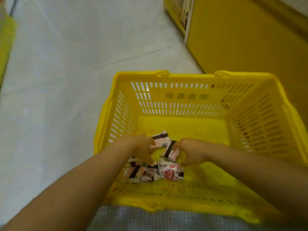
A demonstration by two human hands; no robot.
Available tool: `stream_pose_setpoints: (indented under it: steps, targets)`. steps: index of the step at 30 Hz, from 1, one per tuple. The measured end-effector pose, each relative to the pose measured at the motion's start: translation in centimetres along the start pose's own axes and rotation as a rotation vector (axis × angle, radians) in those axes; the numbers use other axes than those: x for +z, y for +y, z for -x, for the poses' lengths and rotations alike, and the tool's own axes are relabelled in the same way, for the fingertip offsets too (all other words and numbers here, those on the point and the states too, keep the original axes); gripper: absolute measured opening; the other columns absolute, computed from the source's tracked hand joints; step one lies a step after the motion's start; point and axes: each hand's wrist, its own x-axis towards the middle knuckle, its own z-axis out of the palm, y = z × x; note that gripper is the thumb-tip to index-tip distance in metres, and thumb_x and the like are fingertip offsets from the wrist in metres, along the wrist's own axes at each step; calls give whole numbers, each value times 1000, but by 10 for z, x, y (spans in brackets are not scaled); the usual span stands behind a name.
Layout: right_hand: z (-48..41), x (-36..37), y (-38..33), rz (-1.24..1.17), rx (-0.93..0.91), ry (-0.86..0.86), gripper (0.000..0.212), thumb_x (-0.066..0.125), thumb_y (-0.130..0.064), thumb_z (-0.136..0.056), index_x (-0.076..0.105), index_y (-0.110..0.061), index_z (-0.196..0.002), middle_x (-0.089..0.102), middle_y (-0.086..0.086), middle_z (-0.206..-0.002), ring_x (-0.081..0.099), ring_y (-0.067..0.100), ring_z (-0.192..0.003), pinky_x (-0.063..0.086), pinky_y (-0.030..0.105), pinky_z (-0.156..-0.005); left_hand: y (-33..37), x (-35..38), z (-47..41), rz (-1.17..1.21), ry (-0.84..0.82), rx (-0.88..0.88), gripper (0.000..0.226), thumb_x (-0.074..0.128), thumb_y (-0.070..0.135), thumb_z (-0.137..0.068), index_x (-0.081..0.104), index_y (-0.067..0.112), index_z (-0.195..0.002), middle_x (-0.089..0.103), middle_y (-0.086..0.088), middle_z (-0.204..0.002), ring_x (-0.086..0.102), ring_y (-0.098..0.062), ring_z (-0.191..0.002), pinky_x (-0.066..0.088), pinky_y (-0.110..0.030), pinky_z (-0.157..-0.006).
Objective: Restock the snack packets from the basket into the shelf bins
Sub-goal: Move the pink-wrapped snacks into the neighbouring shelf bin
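A yellow plastic basket (191, 77) with slotted walls stands on the floor in front of me. On its bottom, at the near left, lies a small heap of white snack packets (170, 172) with black bands and red print. Both my arms reach down into the basket. My left hand (143, 149) is curled over the heap and grips a white packet (160, 140) at its far side. My right hand (191, 151) pinches another packet (171, 151) just beside it. The fingertips are partly hidden among the packets.
Pale grey floor (66, 64) spreads to the left and beyond the basket. A yellow shelf unit (241, 39) rises at the right, close to the basket's far right corner. Another yellow-green edge (6, 44) runs along the far left. My checked clothing (150, 219) shows at the bottom.
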Motion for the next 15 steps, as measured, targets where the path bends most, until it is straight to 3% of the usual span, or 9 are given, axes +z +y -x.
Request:
stream_pose_setpoints:
  steps: [3,5,6,9,13,15]
  targets:
    - [-24,23,-4,-43,-65,-53,65,69,-33,-84,41,-17,-140,58,8,-124,56,24,-107,46,29,-76,-1,10,-9,-151,-103,23,67,70,41,-81,42,23,-140,33,-8,-146,40,-32,-129,40,-47,-103]
    - [-35,34,-6,-90,-97,-70,64,66,-34,-85,41,-16,-141,62,2,-106,55,15,-86,39,24,-63,-2,16,-14,-257,-208,33,74,71,49,-78,41,24,-140,23,-8,-150,33,-34,-133,40,-48,-102]
    - [-39,39,-7,-107,-98,-55,64,66,-35,-86,42,-17,-142,62,2,-108,53,14,-85,36,22,-61,-2,18,-15,-288,-274,18,80,72,54,-75,38,27,-142,19,-7,-151,34,-34,-132,41,-46,-99]
    - [-45,50,-8,-116,-89,-7,66,66,-41,-85,41,-18,-143,57,5,-128,56,20,-106,44,26,-74,-3,20,-20,-273,-360,5,81,73,54,-74,36,31,-142,31,-5,-146,45,-26,-117,41,-36,-80]
    - [-47,59,-14,-129,-74,1,58,69,-42,-83,49,-12,-129,55,6,-109,50,20,-92,41,30,-74,-2,29,-26,-262,-353,28,82,73,43,-79,29,27,-147,35,-5,-146,46,-28,-124,41,-34,-81]
    - [-47,58,-16,-162,-57,-22,65,70,-43,-82,45,-12,-132,57,8,-113,52,20,-94,44,30,-77,-1,30,-26,-229,-334,43,82,73,37,-81,28,25,-148,38,-4,-146,47,-27,-125,43,-33,-82]
